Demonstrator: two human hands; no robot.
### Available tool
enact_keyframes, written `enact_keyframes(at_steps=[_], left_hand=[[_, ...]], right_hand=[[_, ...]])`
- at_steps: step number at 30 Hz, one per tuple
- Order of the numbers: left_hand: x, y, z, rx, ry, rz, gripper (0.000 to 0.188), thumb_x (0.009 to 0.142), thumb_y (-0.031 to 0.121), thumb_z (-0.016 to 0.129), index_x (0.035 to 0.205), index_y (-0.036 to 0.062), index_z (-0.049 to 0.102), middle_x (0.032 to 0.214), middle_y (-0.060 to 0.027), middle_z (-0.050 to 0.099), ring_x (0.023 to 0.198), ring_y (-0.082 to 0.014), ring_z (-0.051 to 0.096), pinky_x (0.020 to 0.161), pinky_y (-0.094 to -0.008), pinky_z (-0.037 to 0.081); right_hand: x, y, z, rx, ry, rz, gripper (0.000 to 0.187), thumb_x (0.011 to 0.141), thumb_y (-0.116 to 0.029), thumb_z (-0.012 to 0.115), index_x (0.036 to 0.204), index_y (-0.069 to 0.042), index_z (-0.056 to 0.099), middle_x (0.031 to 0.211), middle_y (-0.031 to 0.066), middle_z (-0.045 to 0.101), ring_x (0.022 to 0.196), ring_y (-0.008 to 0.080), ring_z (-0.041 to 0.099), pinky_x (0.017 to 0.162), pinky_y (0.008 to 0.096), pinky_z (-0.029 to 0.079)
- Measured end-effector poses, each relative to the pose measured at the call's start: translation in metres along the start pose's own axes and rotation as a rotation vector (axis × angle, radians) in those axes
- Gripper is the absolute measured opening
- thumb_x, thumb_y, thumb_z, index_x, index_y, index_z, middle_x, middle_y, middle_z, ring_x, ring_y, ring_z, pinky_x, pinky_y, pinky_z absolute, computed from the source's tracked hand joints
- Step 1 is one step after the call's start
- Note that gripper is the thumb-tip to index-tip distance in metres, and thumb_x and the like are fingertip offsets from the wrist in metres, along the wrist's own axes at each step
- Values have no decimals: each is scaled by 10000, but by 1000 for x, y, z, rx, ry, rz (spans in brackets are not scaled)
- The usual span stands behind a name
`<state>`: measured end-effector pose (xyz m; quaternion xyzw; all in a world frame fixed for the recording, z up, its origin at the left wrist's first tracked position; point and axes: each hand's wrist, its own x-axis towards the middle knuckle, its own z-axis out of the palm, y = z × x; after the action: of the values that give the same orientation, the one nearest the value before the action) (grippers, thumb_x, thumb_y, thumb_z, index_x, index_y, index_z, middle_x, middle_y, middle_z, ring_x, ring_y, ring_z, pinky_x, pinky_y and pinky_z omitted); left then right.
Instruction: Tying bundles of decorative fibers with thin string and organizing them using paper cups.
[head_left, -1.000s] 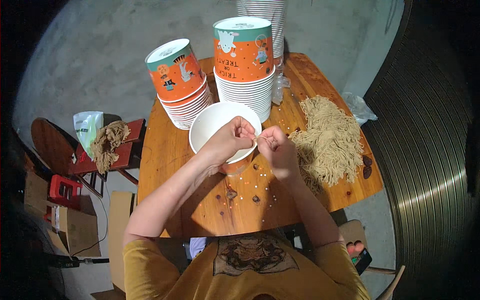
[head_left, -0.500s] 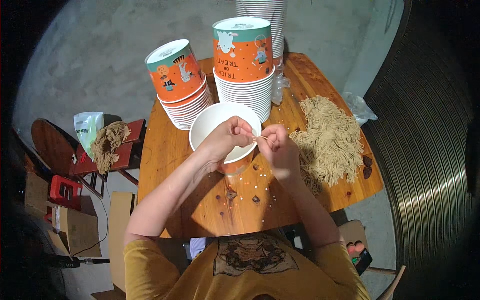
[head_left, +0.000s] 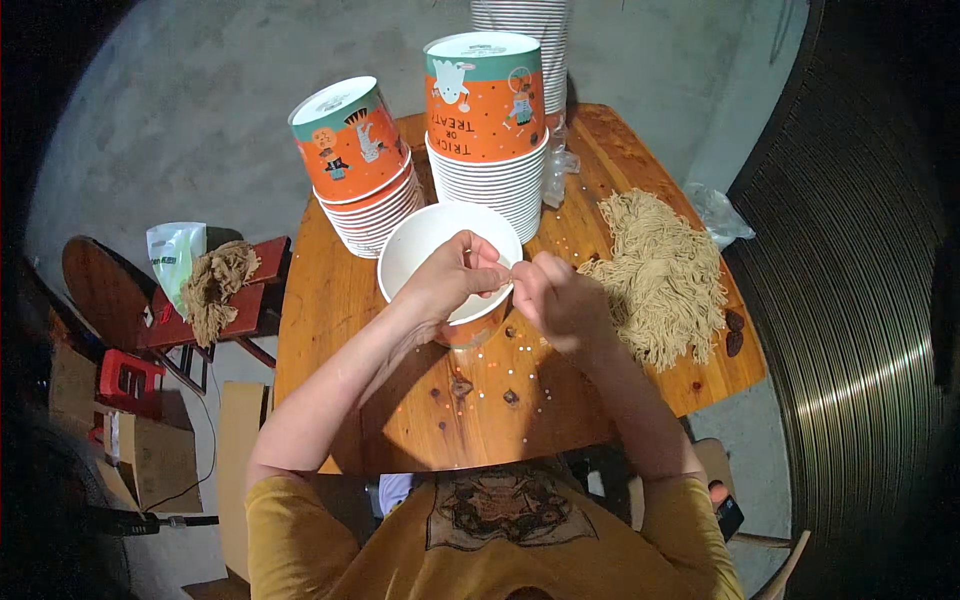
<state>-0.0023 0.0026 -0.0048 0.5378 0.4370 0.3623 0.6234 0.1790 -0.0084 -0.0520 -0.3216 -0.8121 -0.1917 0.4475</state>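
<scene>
The 2 hands meet over the near-right rim of an open white bucket [head_left: 415, 245], which stands upright on the wooden worktop [head_left: 400, 430]. The left hand [head_left: 455, 280] has thumb and fingers brought together in a narrow pinch, and the right hand [head_left: 560, 300] is curled in close beside it; between them they appear to grip a thin tan strand [head_left: 508, 284], mostly hidden by the fingers. The work on this strand looks partway through: it is in the grip, not yet let go, but whether any knot or fastening is made cannot be told. The bucket shows no handle on its visible rim, though the hands cover part of it. A large heap of tan cord [head_left: 665, 280] lies to the right, so plenty of material seems left. Behind the bucket stand 2 upside-down stacks, a shorter stack [head_left: 350, 150] and a taller stack [head_left: 485, 110]; whether those are finished is unclear.
</scene>
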Motion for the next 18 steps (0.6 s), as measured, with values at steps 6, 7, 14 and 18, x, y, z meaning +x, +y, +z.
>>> enact_keyframes(at_steps=[6,7,14,18], left_hand=[[0,-3,3,282,38,220,209,823,56,656,951,20,494,816,-11,519,752,-84,482,680,-211,417],[-1,-1,5,285,22,196,195,830,54,646,949,20,496,815,-7,514,751,-82,477,682,-212,415],[-1,-2,2,250,21,137,175,835,46,631,950,23,501,810,1,504,747,-83,466,675,-217,409],[3,-5,1,271,20,150,180,831,52,630,956,23,503,809,-1,504,747,-89,466,675,-224,409]], right_hand=[[19,-10,-8,326,-332,598,174,759,-215,634,846,-76,575,675,43,487,525,173,511,536,286,461],[21,-7,-11,646,-376,880,185,780,-248,604,794,-64,582,622,28,475,490,140,479,517,264,428],[26,6,-23,1273,-503,1253,171,820,-245,574,835,-74,579,614,-67,432,493,42,362,458,199,288],[13,1,-12,1045,-361,1010,183,835,-257,573,857,-75,573,629,-68,442,499,29,366,464,181,283]])
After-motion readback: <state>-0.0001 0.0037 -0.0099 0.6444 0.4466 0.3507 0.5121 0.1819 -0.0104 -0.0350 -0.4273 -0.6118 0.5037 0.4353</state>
